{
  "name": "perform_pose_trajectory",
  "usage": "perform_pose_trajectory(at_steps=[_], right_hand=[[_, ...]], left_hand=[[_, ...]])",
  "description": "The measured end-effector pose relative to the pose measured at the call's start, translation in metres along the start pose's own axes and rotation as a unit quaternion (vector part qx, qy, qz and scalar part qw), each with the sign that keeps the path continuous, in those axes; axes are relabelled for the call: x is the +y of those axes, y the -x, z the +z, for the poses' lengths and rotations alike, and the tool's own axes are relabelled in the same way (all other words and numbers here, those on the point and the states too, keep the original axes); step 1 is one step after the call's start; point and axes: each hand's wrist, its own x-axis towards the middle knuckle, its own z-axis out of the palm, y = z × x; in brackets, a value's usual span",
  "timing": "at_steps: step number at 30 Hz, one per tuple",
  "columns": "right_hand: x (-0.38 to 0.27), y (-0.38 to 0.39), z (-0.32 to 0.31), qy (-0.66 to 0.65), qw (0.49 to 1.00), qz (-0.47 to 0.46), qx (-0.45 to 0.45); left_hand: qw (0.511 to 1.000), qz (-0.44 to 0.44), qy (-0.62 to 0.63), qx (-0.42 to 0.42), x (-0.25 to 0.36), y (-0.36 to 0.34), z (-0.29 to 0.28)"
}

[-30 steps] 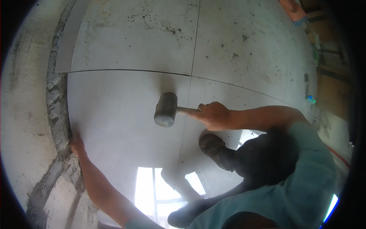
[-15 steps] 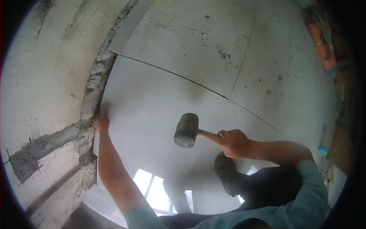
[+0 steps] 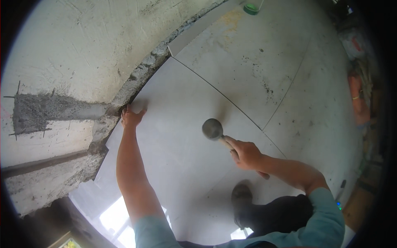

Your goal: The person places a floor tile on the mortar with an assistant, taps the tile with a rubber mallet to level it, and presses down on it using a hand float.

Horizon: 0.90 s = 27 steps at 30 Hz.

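A large pale floor tile (image 3: 178, 107) lies below me, its left edge running along the rough wall base. At that edge my left hand (image 3: 131, 118) is open, thumb spread away from the fingers, touching the tile; some fingertips are hidden at the gap. My right hand (image 3: 247, 155) is closed round the wooden handle of a mallet (image 3: 212, 129) with a dark, rounded head. The head's round face shows from above, over the middle of the tile; whether it touches the surface I cannot tell.
Neighbouring tiles (image 3: 231, 53) with dark specks lie beyond a thin joint. The wall (image 3: 82, 45) at left has a cement-filled channel (image 3: 58, 110). A green roll (image 3: 251, 9) sits at the far edge. Bags (image 3: 353, 43) and an orange item (image 3: 359, 99) lie at right.
My view has turned, so wall and joint slant differently. The mallet head has swung from side-on to end-on. My left hand stays at the tile's wall-side edge, its thumb now spread.
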Motion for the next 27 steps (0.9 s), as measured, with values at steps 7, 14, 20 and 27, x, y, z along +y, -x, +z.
perform_pose_trajectory(at_steps=[7, 14, 20, 27], right_hand=[[0.018, -0.108, -0.013, 0.228, 0.971, -0.064, -0.036], [-0.003, -0.131, -0.008, 0.195, 0.939, -0.281, 0.018], [-0.012, -0.132, 0.02, 0.139, 0.988, -0.071, -0.006], [0.025, -0.088, 0.01, 0.094, 0.995, 0.017, 0.037]], left_hand=[[1.0, -0.008, 0.016, -0.011, 0.012, 0.002, -0.008], [1.0, 0.005, 0.024, 0.0, 0.013, 0.004, -0.004], [0.999, 0.015, 0.045, 0.02, -0.022, 0.013, -0.003], [0.986, 0.15, 0.065, -0.039, -0.093, 0.186, 0.045]])
